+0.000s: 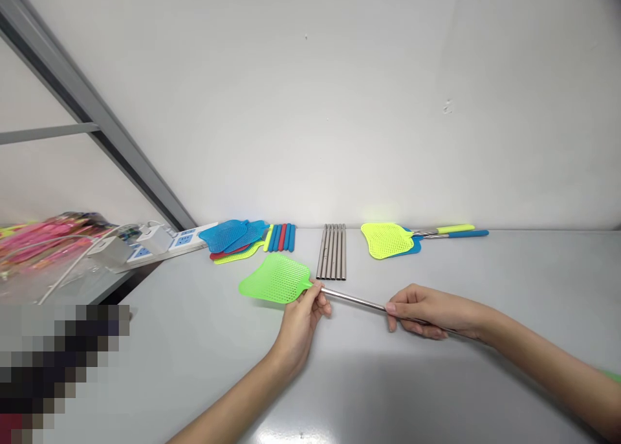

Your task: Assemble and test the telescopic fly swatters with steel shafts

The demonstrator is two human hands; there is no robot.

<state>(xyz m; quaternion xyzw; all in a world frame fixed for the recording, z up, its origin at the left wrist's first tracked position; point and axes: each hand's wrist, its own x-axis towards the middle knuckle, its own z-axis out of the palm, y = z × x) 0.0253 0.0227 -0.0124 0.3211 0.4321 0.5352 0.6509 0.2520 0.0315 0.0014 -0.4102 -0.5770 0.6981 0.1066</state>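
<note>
A bright green fly swatter head is held above the table, tilted, its blade pointing left. My left hand pinches its neck, where it meets a thin metal rod. Whether the two are fully joined is hidden by the fingers. My right hand is closed around the same rod further right, and the rod runs on under the palm and wrist. Just behind my left hand lies a row of several metal tubes. A patch of green shows past my right forearm at the edge of the view.
Blue, red and yellow swatter heads are piled at the back left, beside several coloured handles. Whole swatters, yellow and blue, lie at the back right. Left are a power strip with plugs and bagged pink items. A wall stands behind.
</note>
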